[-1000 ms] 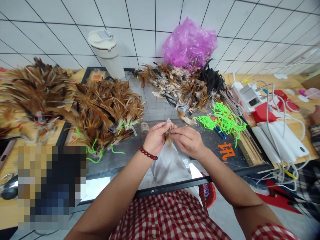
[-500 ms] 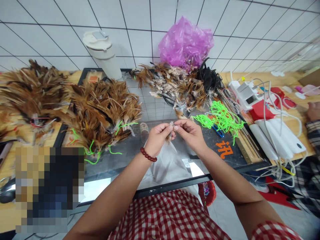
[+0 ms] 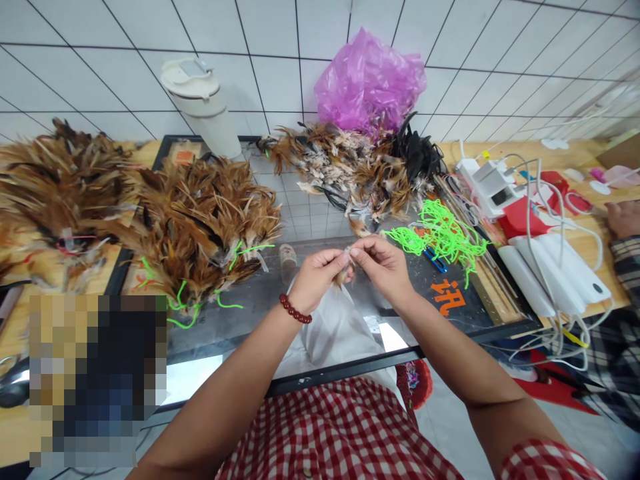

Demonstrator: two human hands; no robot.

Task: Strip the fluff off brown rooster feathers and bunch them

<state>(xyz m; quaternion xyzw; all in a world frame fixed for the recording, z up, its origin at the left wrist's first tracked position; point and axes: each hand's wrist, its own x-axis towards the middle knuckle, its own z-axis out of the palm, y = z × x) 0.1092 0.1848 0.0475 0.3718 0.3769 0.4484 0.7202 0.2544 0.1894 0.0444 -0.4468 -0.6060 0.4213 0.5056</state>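
Observation:
Over the dark glass tabletop (image 3: 260,333), my left hand (image 3: 320,273) pinches a small bunch of brown and whitish feathers (image 3: 342,275), tips hanging down. Thumb and index finger of my right hand (image 3: 381,263) close on the pale quill ends of the same bunch, right against the left fingertips. Beyond my hands lies a loose heap of feathers (image 3: 345,163), brown, white and black. To the left spreads a pile of brown feather bundles (image 3: 200,220), some tied with bright green string. A tangle of green string (image 3: 440,233) lies just right of my right hand.
A white tumbler (image 3: 203,107) and a purple plastic bag (image 3: 370,80) stand by the tiled wall. More feathers (image 3: 55,180) lie far left. Chargers and cables (image 3: 495,187) and white power banks (image 3: 565,273) crowd the right, near another person's hand (image 3: 623,219).
My fingers have shifted slightly on the feathers, and the bunch's brown tips show more below my left hand. The right fingertips now sit closer over the quill ends.

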